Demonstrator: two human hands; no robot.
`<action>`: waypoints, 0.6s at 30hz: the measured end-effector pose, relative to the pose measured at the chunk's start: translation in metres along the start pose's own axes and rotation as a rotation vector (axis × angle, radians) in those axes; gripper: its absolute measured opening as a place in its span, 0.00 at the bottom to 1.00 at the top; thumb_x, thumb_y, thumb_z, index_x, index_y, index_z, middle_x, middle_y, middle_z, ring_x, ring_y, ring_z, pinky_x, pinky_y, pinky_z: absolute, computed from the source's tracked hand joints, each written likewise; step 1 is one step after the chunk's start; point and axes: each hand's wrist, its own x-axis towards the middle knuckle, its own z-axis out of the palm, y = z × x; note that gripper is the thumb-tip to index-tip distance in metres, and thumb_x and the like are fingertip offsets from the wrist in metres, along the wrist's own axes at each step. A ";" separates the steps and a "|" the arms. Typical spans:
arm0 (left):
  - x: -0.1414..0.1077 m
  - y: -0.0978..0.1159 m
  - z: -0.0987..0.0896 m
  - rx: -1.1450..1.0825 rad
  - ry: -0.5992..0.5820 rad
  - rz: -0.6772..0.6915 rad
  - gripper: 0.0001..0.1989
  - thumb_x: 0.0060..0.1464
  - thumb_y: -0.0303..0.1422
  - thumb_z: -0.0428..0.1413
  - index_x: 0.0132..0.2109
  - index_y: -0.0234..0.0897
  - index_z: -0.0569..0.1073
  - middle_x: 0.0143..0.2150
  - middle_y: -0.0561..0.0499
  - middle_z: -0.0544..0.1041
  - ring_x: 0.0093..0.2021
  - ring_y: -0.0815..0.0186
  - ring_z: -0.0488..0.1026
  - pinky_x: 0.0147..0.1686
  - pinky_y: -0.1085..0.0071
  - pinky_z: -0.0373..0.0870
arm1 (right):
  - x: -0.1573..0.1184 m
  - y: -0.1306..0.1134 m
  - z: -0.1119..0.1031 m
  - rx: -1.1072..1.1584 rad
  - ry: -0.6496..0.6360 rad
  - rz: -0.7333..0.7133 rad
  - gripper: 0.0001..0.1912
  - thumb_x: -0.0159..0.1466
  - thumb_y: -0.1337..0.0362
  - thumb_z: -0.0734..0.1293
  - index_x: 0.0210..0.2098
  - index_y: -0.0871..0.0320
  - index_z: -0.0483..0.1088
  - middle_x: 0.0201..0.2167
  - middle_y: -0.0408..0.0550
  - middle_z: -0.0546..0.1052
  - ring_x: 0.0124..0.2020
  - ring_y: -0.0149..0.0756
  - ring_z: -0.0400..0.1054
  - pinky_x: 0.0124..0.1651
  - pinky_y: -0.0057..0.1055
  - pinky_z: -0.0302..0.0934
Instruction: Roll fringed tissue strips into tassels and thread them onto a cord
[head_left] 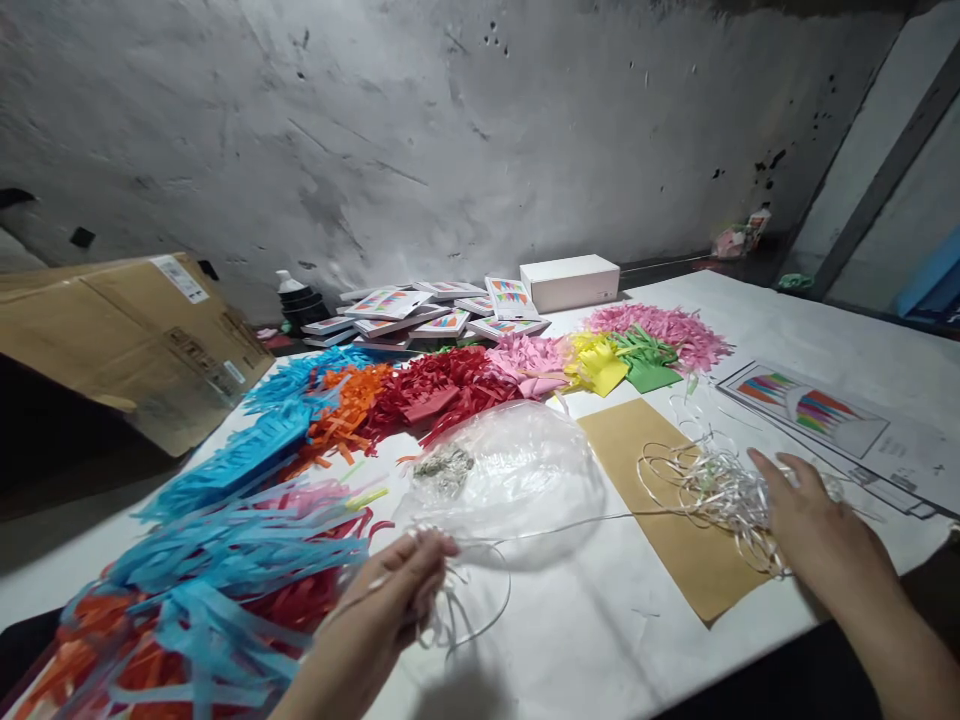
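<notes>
My left hand [409,585] is closed on a white string near the table's front edge, with loose loops hanging below the fingers. From it one strand [555,528] runs right to a tangled heap of white string [720,495], which lies partly over a brown paper sheet [660,500]. Over the heap's right side is my right hand [821,520], its fingers apart and touching or just above the strands. A clear plastic bag [525,470] with a silvery bundle [444,470] inside lies between the hands.
Fringed tissue paper in blue [225,460], orange, red [442,390], pink, yellow and green spreads across the left and back. Behind are flat printed boxes [390,308], a white box [570,283] and a cardboard carton [135,340]. A printed sheet [817,410] lies right.
</notes>
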 end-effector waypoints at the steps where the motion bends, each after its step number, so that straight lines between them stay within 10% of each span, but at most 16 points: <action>1: -0.005 -0.005 0.008 0.103 -0.083 -0.025 0.25 0.43 0.51 0.70 0.32 0.32 0.77 0.18 0.60 0.59 0.18 0.76 0.50 0.16 0.81 0.46 | -0.014 -0.022 -0.003 0.012 -0.003 -0.040 0.27 0.67 0.64 0.59 0.64 0.50 0.66 0.64 0.59 0.68 0.25 0.36 0.72 0.26 0.37 0.60; 4: -0.020 -0.014 0.032 0.358 -0.383 0.038 0.30 0.50 0.60 0.61 0.36 0.33 0.80 0.20 0.58 0.60 0.21 0.73 0.52 0.19 0.77 0.48 | -0.055 -0.101 -0.018 0.486 -0.106 -0.411 0.27 0.69 0.62 0.59 0.67 0.47 0.61 0.62 0.55 0.70 0.32 0.36 0.74 0.33 0.33 0.68; 6: -0.028 -0.013 0.044 0.472 -0.572 0.126 0.29 0.56 0.58 0.57 0.38 0.34 0.81 0.24 0.54 0.66 0.24 0.70 0.58 0.24 0.74 0.57 | -0.074 -0.150 -0.028 0.842 -0.457 -0.552 0.36 0.66 0.62 0.64 0.71 0.48 0.51 0.61 0.56 0.70 0.32 0.32 0.73 0.34 0.29 0.70; 9: -0.033 -0.005 0.047 0.576 -0.670 0.238 0.26 0.62 0.55 0.53 0.39 0.37 0.82 0.33 0.47 0.75 0.34 0.64 0.67 0.36 0.71 0.64 | -0.087 -0.191 -0.035 1.043 -0.733 -0.587 0.18 0.65 0.60 0.67 0.55 0.52 0.71 0.41 0.47 0.78 0.33 0.33 0.71 0.36 0.26 0.66; 12: -0.030 0.000 0.031 0.576 -0.541 0.272 0.25 0.60 0.55 0.55 0.36 0.37 0.81 0.30 0.49 0.73 0.32 0.64 0.65 0.33 0.72 0.63 | -0.085 -0.185 -0.031 1.072 -0.750 -0.463 0.15 0.70 0.55 0.63 0.35 0.56 0.77 0.29 0.43 0.76 0.32 0.31 0.69 0.37 0.26 0.62; 18: -0.019 -0.004 0.006 0.505 -0.415 0.091 0.27 0.56 0.57 0.58 0.33 0.35 0.77 0.21 0.59 0.57 0.22 0.72 0.50 0.20 0.75 0.46 | -0.051 -0.125 -0.018 1.035 -0.698 -0.217 0.29 0.66 0.39 0.62 0.34 0.59 0.77 0.14 0.37 0.61 0.17 0.27 0.56 0.21 0.25 0.53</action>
